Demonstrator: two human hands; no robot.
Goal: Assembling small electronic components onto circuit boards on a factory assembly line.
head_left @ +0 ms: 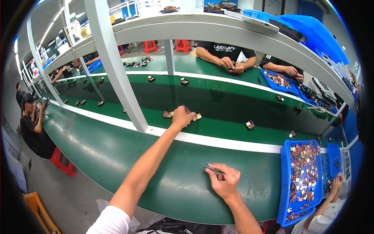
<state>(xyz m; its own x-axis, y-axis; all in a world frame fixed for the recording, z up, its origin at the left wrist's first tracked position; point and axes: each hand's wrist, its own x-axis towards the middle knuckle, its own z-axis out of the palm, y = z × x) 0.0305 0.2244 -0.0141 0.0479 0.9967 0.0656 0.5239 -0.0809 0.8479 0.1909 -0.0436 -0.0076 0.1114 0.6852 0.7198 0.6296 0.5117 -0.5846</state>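
Thumb-and-finger grip of the right hand (226,181) on slim tweezers (215,170); left hand (182,117) at small parts (168,114), its hold unclear.

Left hand (182,117) at small parts (168,114), right hand (226,182) holding tweezers (218,171)

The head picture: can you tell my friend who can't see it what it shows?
A person's left hand reaches over a white rail to small parts on a green belt, while the right hand holds tweezers above a green table. A blue tray of small pieces stands at right; people work across the belt.
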